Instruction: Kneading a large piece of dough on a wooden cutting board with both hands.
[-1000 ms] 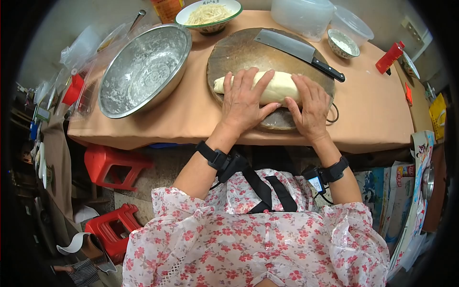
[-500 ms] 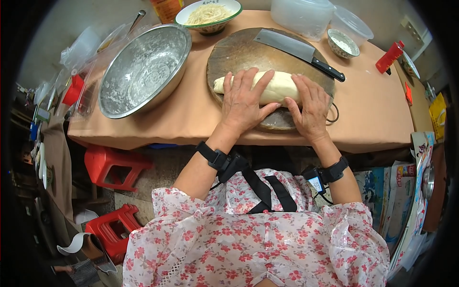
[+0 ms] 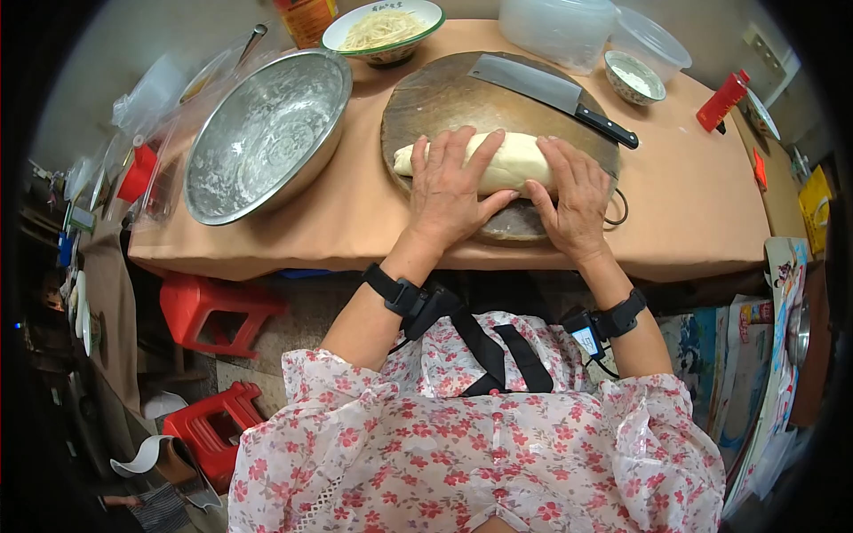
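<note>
A thick, pale roll of dough (image 3: 513, 164) lies crosswise on a round wooden chopping board (image 3: 435, 96). My left hand (image 3: 447, 191) rests over its left and middle part, fingers spread across the top and thumb on the near side. Over the right end curves my right hand (image 3: 576, 197), its thumb also along the near side; that end of the dough is hidden under the palm. Between the two hands some of the dough shows. Behind it, a cleaver (image 3: 526, 82) with a black handle lies on the board, handle pointing to the right.
Left of the board stands a big metal bowl (image 3: 267, 133) streaked with flour. Farther back are a dish of pale shreds (image 3: 384, 31), plastic tubs (image 3: 555, 35) and a small bowl of white powder (image 3: 633, 78). A red bottle (image 3: 722, 102) stands right; red stools (image 3: 218, 311) sit below the table.
Both hands stay on the dough in nearly the same position. The whole view has shifted very slightly; nothing has been picked up or let go.
</note>
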A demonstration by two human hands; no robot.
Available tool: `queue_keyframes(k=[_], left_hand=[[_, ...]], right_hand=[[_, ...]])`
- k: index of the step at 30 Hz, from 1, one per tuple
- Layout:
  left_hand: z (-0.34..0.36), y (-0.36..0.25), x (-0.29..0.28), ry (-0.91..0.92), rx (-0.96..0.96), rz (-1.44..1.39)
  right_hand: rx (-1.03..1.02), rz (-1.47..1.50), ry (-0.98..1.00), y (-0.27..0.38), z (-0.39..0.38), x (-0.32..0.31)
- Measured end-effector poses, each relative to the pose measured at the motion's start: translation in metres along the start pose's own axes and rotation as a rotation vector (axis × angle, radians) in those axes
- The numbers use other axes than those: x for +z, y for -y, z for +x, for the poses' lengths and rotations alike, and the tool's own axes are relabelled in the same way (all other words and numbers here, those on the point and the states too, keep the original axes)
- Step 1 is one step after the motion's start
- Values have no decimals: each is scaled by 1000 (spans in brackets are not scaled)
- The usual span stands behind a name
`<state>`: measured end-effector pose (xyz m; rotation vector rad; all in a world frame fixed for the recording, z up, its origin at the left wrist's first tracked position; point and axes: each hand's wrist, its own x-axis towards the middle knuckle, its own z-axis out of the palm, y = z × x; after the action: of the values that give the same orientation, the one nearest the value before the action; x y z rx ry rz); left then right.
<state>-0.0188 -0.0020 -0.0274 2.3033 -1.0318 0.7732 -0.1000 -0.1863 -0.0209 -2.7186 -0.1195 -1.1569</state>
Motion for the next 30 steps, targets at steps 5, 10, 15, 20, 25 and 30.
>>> queue_keyframes(k=[5,10,15,20,25,30], left_hand=[[0,0,1,-5,1,-11],[1,0,0,-22,16,-6],[0,0,0,-28,15,5],[2,0,1,-6,8,2],[0,0,0,-4,-2,0],[2,0,0,-8,11,-23]], right_hand=[[-2,7,-5,-1,-1,0],[-5,3,-7,-1,0,0],[-2,13,-14,1,0,1],[-4,6,-21,-1,-1,2],[5,16,-4,0,-1,2],[2,15,-16,-1,-1,1]])
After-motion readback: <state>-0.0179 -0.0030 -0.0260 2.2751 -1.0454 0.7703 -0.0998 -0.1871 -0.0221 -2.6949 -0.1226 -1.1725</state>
